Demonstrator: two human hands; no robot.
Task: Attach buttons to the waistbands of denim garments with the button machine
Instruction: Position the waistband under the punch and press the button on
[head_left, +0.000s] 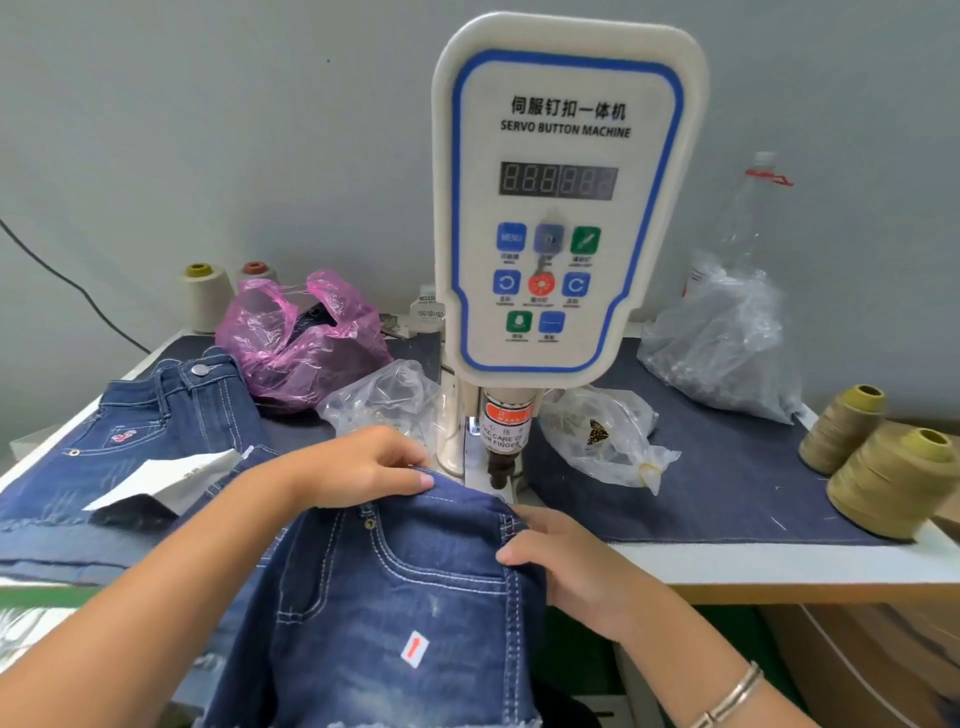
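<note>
A white servo button machine (566, 208) with a blue-edged control panel stands at the middle of the table; its dark press head (501, 462) points down. Dark denim shorts (395, 597) lie in front, their waistband pushed up under the press head. My left hand (358, 462) pinches the waistband's top edge left of the head. My right hand (566, 561) grips the waistband's right end. Finished denim shorts (171, 415) with a silver button (200, 369) lie stacked at the left.
A pink plastic bag (301, 338) and clear plastic bags (384, 395) (602, 431) (727, 338) flank the machine. Thread cones (841, 426) (893, 483) stand at the right edge, two more (205, 296) at back left. A clear bottle (753, 218) stands by the wall.
</note>
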